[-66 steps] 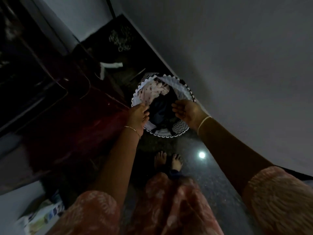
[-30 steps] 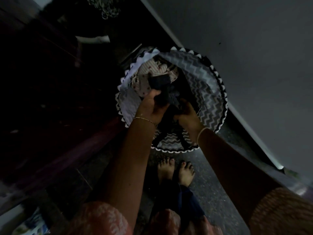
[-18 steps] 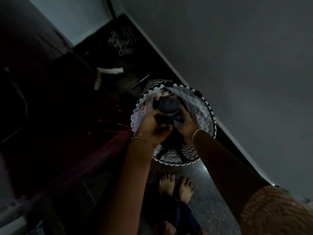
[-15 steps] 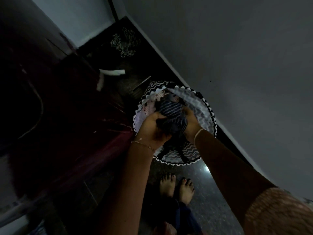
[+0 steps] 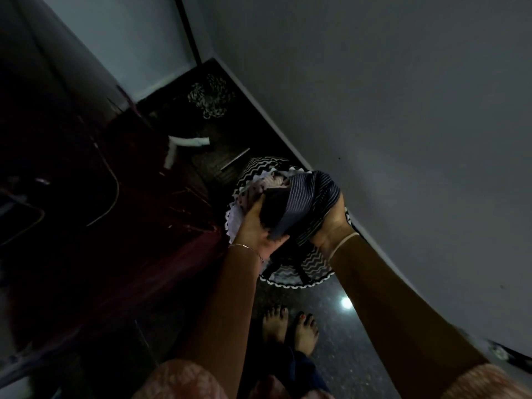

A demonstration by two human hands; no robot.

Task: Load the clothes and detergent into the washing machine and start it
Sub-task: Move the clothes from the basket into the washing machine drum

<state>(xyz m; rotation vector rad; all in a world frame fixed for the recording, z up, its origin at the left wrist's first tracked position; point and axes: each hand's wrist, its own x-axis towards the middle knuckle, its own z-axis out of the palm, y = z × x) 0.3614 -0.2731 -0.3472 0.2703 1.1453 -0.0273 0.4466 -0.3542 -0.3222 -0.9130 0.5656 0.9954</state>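
Note:
A bundle of dark clothes (image 5: 302, 197), one navy with thin white stripes, is lifted above a round laundry basket (image 5: 311, 269) with a black-and-white zigzag pattern. My left hand (image 5: 256, 228) grips the bundle from the left and my right hand (image 5: 331, 223) grips it from the right. A pale patterned garment (image 5: 256, 191) lies in the basket behind the bundle. The dark maroon washing machine (image 5: 100, 226) stands to the left, its top barely visible in the dim light.
A grey wall (image 5: 403, 139) runs along the right, close to the basket. A zigzag cloth heap (image 5: 211, 96) and a white pipe (image 5: 187, 141) lie on the dark floor in the far corner. My bare feet (image 5: 290, 326) stand just behind the basket.
Both hands reached into the basket, gathered the dark striped clothes and raised the bundle up out of it. The view has tilted up.

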